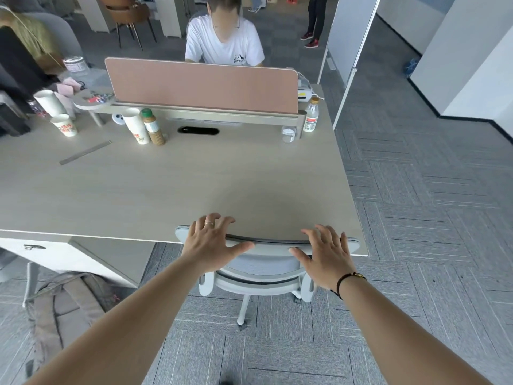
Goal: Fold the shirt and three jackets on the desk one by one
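Grey mesh office chair (261, 269) stood tucked against the desk's (166, 190) near edge, and my left hand (212, 241) and right hand (324, 255) spread loose-fingered over its top rail, grasping nothing. Dark clothes (16, 79) hung at the desk's far-left corner, beyond 3 paper cups (65, 125).

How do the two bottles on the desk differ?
The green-capped bottle holds brown contents and stands left of centre beside a tall paper cup; the gold-capped bottle is clear and pale with a red-printed label, at the divider's right end. Both stand upright, capped.
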Action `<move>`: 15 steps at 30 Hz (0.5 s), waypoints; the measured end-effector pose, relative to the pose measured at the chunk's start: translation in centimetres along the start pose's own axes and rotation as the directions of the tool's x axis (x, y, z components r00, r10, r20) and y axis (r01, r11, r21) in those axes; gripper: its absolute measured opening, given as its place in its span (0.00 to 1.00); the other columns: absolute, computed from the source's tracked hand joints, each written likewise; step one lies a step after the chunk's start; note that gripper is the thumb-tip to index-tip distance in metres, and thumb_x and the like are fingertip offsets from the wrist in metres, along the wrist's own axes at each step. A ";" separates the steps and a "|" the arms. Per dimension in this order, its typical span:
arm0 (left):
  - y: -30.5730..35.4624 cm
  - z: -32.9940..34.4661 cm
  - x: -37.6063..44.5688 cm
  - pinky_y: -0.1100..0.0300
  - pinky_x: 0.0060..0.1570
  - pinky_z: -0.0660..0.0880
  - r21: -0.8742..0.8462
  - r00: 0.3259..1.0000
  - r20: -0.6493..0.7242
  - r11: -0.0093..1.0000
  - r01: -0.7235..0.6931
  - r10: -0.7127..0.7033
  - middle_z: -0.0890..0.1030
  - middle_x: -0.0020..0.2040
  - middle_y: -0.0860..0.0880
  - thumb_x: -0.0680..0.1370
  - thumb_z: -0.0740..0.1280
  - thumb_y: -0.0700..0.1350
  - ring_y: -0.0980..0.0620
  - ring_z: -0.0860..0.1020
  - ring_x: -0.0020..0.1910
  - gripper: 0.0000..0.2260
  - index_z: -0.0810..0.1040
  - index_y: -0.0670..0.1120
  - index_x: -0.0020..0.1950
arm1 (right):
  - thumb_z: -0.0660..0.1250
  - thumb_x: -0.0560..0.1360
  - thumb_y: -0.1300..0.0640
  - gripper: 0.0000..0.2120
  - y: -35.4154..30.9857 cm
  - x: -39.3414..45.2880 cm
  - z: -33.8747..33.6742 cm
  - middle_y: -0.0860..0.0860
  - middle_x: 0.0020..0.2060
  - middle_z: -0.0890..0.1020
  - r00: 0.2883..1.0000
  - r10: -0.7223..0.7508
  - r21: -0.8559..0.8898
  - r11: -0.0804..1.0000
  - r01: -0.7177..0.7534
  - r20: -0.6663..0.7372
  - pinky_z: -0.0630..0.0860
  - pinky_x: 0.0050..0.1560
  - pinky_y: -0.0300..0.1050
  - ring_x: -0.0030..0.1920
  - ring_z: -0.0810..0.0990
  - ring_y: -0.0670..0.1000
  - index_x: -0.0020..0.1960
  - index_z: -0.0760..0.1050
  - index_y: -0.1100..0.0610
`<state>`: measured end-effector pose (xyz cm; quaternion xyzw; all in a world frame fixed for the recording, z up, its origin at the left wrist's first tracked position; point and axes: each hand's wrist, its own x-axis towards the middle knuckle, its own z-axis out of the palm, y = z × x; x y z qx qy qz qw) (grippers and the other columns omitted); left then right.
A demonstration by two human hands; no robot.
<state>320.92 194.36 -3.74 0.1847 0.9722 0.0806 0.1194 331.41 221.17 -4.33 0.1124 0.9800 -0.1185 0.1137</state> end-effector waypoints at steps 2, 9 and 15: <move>0.7 0.0 -0.7 0.44 0.78 0.49 0.021 0.997 0.053 0.999 0.045 -0.046 0.58 0.79 0.45 0.68 0.44 0.82 0.44 0.54 0.79 0.46 0.52 0.59 0.80 | 0.44 0.77 0.28 0.36 -0.3 -0.4 -0.1 0.53 0.80 0.51 0.999 0.023 -0.002 1.000 -0.023 0.036 0.37 0.79 0.60 0.81 0.41 0.56 0.80 0.52 0.46; 3.3 -0.1 -2.9 0.44 0.78 0.49 0.102 0.998 0.058 0.995 -0.018 0.012 0.63 0.79 0.45 0.77 0.56 0.71 0.42 0.55 0.79 0.39 0.55 0.50 0.81 | 0.53 0.84 0.43 0.30 -1.0 -1.8 -1.5 0.51 0.82 0.46 0.988 0.037 0.068 0.997 -0.048 0.148 0.40 0.80 0.58 0.81 0.39 0.57 0.82 0.47 0.47; 5.3 -2.6 -3.1 0.49 0.73 0.61 0.058 0.996 0.076 0.997 -0.059 0.054 0.70 0.74 0.47 0.79 0.61 0.65 0.45 0.66 0.73 0.31 0.64 0.51 0.77 | 0.59 0.82 0.46 0.29 -1.2 -3.1 -3.9 0.54 0.79 0.60 0.989 -0.068 0.157 0.987 0.047 0.131 0.55 0.78 0.52 0.79 0.54 0.53 0.80 0.58 0.51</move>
